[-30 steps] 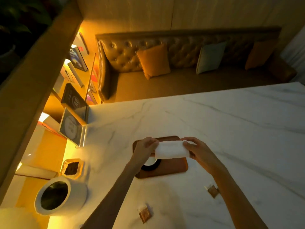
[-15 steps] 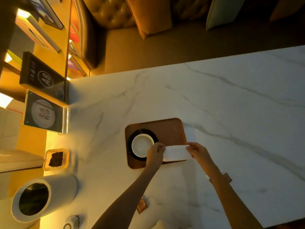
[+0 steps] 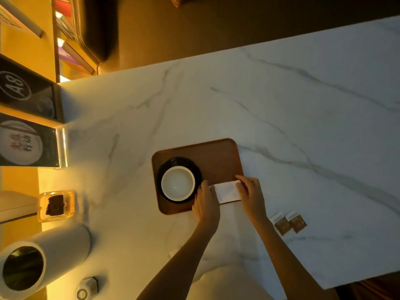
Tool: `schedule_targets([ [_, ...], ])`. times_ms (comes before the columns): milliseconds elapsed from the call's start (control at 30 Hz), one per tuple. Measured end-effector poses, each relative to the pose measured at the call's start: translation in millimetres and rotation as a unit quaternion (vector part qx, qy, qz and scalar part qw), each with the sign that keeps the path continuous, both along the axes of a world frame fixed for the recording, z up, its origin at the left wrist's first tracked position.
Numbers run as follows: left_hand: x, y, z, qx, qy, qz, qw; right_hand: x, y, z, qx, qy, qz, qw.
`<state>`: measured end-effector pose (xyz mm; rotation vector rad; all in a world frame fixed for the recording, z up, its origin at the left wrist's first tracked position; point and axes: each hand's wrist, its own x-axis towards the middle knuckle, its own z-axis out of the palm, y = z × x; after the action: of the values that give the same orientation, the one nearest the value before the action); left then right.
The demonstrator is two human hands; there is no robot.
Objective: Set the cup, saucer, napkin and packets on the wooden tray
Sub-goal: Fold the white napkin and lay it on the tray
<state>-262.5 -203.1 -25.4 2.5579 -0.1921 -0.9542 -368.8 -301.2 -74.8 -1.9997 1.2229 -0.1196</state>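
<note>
Left hand (image 3: pixel 206 204) and right hand (image 3: pixel 251 197) pinching opposite ends of folded white napkin (image 3: pixel 227 191), held flat over near right corner of wooden tray (image 3: pixel 214 156). White cup (image 3: pixel 178 183) seated on dark saucer (image 3: pixel 171 162), both on left part of tray. Two brown packets (image 3: pixel 290 224) side by side on marble table (image 3: pixel 303 126), right of tray, near right forearm.
</note>
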Motion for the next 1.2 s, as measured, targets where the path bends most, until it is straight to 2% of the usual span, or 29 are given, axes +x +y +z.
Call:
schedule_targets([
  [167, -16, 12, 2, -0.025, -0.025, -0.004, 0.999, 2, 6, 3, -0.02, -0.027, -0.032, 0.999],
  [300, -30, 28, 3, -0.044, -0.097, -0.141, 0.984, -1, 11, 11, -0.076, 0.005, -0.045, 0.996],
  [367, -37, 36, -1, -0.033, -0.098, -0.221, 0.97, -9, 21, 15, -0.118, 0.024, -0.01, 0.993],
  [500, -42, 48, -15, 0.0, -0.062, -0.303, 0.951, -32, 41, 8, -0.168, 0.06, 0.153, 0.972],
  [600, -39, 52, -23, 0.02, -0.068, -0.328, 0.942, -39, 48, -1, -0.185, 0.154, 0.226, 0.944],
  [733, -32, 53, -31, 0.026, -0.074, -0.347, 0.934, -35, 43, -9, -0.197, 0.214, 0.249, 0.924],
  [967, -24, 52, -28, 0.029, -0.08, -0.377, 0.922, -27, 33, -1, -0.187, 0.248, 0.266, 0.913],
  [1200, -20, 59, -5, 0.039, -0.06, -0.397, 0.915, -19, 34, 34, -0.127, 0.227, 0.256, 0.931],
])
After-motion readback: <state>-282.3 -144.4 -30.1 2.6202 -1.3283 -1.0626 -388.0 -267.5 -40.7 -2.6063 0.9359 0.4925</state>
